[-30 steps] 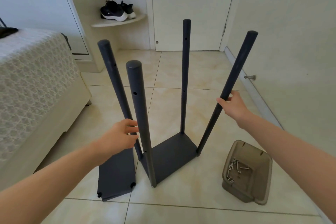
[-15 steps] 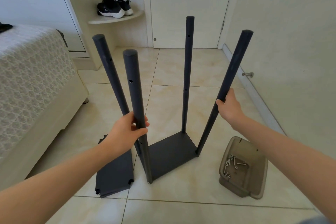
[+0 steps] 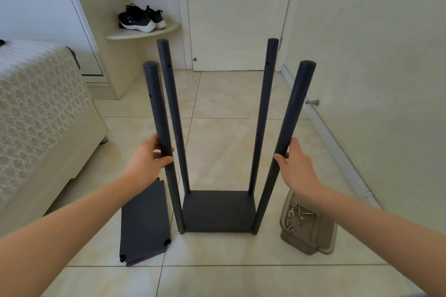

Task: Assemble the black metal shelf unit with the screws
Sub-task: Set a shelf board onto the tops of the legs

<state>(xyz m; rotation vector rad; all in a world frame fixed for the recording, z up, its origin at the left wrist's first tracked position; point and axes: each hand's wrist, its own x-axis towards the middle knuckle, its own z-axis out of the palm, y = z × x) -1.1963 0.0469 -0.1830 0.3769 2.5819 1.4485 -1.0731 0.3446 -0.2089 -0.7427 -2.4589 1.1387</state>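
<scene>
Tiled floor now carries the frame square to us, no longer skewed as a second ago. Our left hand, then only reaching, grips the left post; our right hand grips the right post. Panels and screws wait beside: we judge it ready for the next shelf.

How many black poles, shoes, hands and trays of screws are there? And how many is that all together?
black poles: 4
shoes: 2
hands: 2
tray of screws: 1
Total: 9
</scene>
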